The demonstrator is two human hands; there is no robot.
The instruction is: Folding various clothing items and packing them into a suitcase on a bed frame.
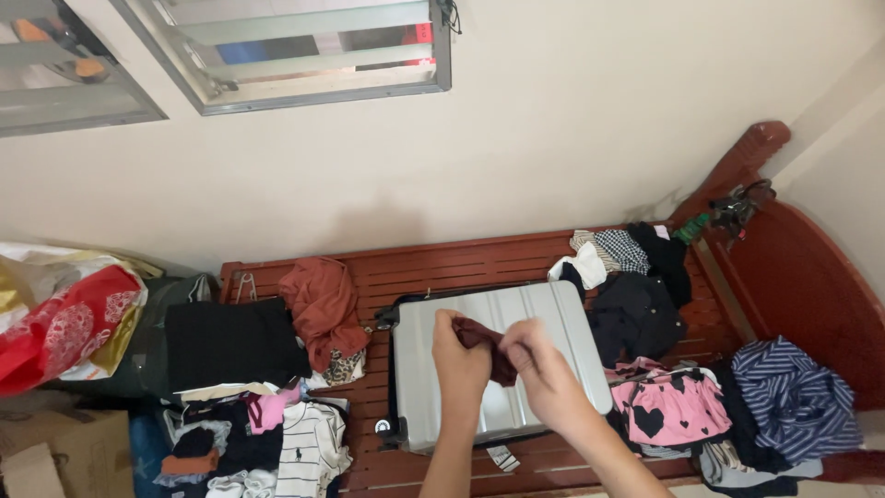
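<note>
Both forearms come up from the near edge, wrists bent in; my left hand [458, 360] and right hand [539, 369] each pinch an end of a small dark-red cloth [487, 343], held up between them over the suitcase [498, 364] w/ fingers clamped on the fabric, I'd say so it hangs free of the clutter. The suitcase, silver and shut, lies flat mid-bench [442, 263], a handy flat spot right under my hands. Piles sit either side: striped shirt [312, 447] near left, pink heart skirt [668, 408] right, rust top [323, 309] and black jacket [636, 314] farther back.
</note>
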